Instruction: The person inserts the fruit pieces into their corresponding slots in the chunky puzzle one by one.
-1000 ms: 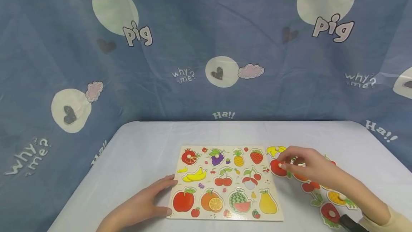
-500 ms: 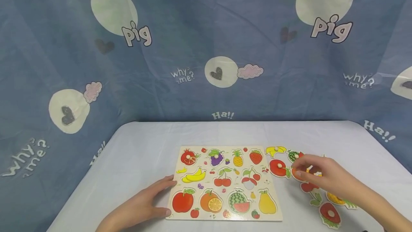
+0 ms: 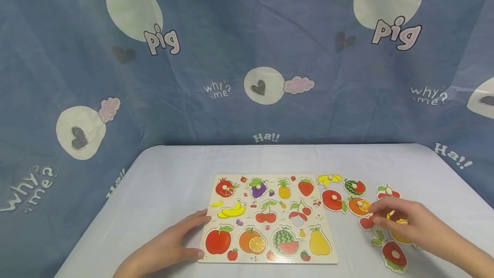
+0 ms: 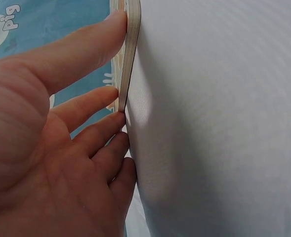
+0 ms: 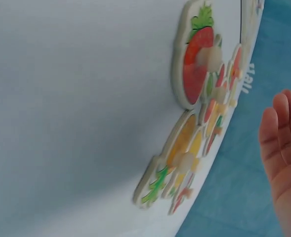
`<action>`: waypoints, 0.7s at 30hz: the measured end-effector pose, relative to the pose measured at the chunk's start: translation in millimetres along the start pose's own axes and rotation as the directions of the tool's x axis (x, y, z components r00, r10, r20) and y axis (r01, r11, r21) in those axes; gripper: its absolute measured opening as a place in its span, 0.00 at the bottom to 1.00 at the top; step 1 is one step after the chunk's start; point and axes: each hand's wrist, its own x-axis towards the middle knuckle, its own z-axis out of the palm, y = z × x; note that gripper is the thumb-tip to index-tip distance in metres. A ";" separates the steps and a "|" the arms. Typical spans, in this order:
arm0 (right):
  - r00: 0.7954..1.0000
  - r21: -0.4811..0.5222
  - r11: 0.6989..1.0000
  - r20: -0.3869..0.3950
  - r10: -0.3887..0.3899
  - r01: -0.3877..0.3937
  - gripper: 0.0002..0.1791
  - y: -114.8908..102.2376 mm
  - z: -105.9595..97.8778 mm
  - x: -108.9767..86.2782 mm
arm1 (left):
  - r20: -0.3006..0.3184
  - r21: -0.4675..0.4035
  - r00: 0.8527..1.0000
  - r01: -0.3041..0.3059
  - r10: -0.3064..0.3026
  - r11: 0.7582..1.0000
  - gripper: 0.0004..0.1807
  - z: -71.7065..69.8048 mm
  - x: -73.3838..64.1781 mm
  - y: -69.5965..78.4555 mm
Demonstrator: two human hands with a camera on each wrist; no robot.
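A fruit puzzle board [image 3: 248, 218] lies on the white table. My left hand [image 3: 175, 243] rests at its left side, thumb at the near corner; in the left wrist view, the nearly straight fingers [image 4: 103, 131] touch the board's edge [image 4: 130, 54]. Grape and pomegranate pieces with knobs sit in the board. To its right, my right hand [image 3: 405, 218] hovers, holding nothing, over loose knobbed pieces, its fingertips close to the red cherry piece [image 3: 378, 237] and orange piece [image 3: 356, 205]. It partly hides the pineapple piece [image 3: 400, 238]. The right wrist view shows this hand [image 5: 286, 158] apart from the pieces.
Loose banana [image 3: 329, 179], watermelon [image 3: 356, 189] and apple [image 3: 332, 200] pieces lie along the board's right side. A strawberry piece [image 3: 394, 257] lies nearest me, and another red piece [image 3: 388, 192] beyond my right hand. A blue printed curtain [image 3: 200, 115] hangs behind the table.
My right hand has left the apple piece's knob and moved right and nearer me, over the orange and cherry pieces. The apple piece stays put. My left hand keeps its place at the board.
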 end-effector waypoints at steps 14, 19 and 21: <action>0.980 -0.031 0.985 -0.107 0.165 -0.170 0.11 14.2 6.9 -22.9 | 0.004 -0.004 1.000 -0.003 0.003 1.000 0.45 0.4 1.1 -0.4; 0.965 -0.042 0.964 -0.054 0.258 -0.261 0.13 18.5 5.1 -25.3 | 0.007 -0.015 1.000 0.010 -0.010 1.000 0.46 0.3 0.5 -0.2; 0.957 -0.057 0.956 -0.045 0.286 -0.288 0.15 20.3 4.1 -26.4 | 0.007 -0.011 1.000 0.005 -0.005 1.000 0.46 0.1 0.8 -0.2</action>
